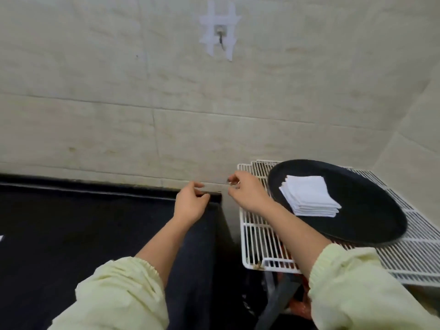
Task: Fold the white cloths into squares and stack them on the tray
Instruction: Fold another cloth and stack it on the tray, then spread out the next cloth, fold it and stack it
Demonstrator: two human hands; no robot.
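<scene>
A stack of several folded white cloths (309,196) lies on a round black tray (371,210) at the right. My right hand (245,190) hovers just left of the tray, fingers loosely curled and apart, holding nothing. My left hand (190,202) is over the far right corner of the black table (71,222), fingers half curled, also empty. The two hands are close together near the wall. At the far left edge a sliver of white (1,238) shows on the table; what it is I cannot tell.
The tray rests on a white wire rack (259,236) at the right, overhanging its front. A narrow gap separates rack and table. A tiled wall (142,103) with a taped hook (220,33) stands right behind both. Dark items sit below the rack.
</scene>
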